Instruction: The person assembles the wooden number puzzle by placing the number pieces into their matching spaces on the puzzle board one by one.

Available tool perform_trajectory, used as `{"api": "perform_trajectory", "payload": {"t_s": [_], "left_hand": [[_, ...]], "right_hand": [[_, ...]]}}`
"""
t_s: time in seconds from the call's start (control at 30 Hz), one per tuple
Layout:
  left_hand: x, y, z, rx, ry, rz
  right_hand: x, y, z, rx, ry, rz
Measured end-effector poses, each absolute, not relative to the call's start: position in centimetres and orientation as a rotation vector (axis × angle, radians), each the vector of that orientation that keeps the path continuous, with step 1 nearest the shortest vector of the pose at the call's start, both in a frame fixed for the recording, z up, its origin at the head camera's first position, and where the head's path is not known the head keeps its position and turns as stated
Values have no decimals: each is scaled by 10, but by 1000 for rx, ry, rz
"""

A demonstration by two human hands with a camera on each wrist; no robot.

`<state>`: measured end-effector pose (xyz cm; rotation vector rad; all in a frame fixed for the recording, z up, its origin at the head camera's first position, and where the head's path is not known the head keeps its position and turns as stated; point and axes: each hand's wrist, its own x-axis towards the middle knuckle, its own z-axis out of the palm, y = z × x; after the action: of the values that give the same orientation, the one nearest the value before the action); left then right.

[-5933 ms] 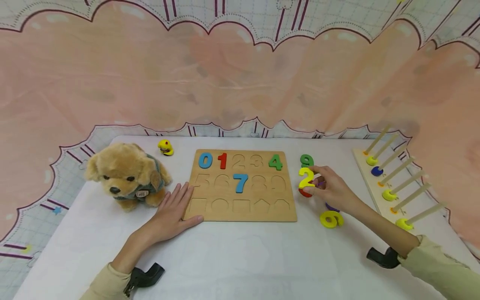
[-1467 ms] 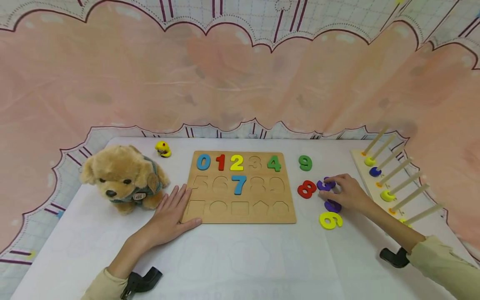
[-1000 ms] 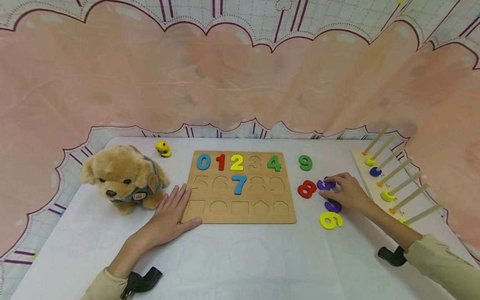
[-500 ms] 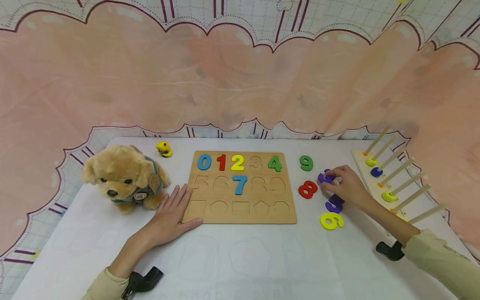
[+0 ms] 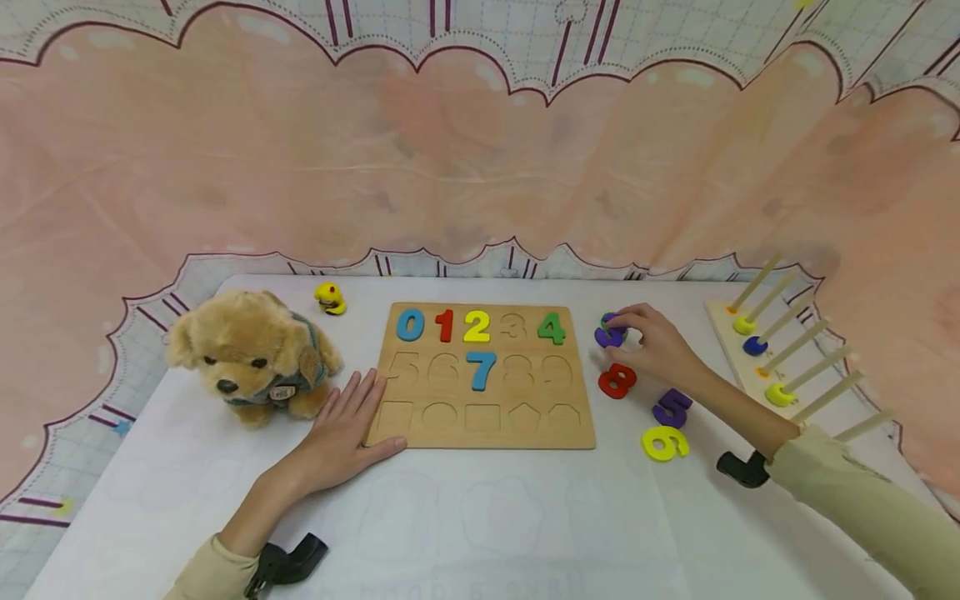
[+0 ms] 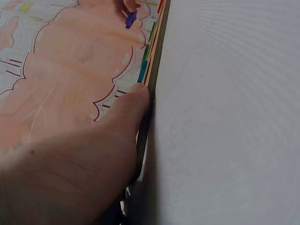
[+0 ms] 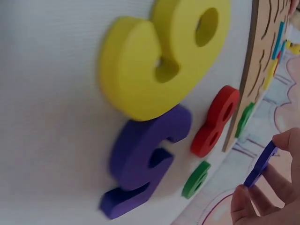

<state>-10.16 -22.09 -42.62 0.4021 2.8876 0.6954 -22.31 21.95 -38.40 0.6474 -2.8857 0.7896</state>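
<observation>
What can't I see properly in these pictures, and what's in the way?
Loose green curved number piece: head view, mostly hidden behind the purple curved number piece in the right hand.
Yellow number 6: right wrist view, cut off by the top edge.
Pale label on the tan plush dog: head view, any writing too small to read.
Pale wooden peg rack: head view, near end hidden by the khaki right sleeve.

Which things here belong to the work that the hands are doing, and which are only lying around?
Belonging to the number puzzle:
number board, bearing blue 0, red 1, yellow 2, green 4, blue 7
purple number in the right hand
loose red 8, purple 5, yellow 6 and green number

Apparently just lying about:
toy dog
small yellow toy
peg stand
</observation>
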Motion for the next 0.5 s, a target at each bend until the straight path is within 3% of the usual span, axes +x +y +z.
{"api": "perform_trajectory", "payload": {"t_s": [0.5], "left_hand": [[-102,-221,-427,399,2880,704]], "right_hand": [[-241,174,-379,796,-2916,927]]}}
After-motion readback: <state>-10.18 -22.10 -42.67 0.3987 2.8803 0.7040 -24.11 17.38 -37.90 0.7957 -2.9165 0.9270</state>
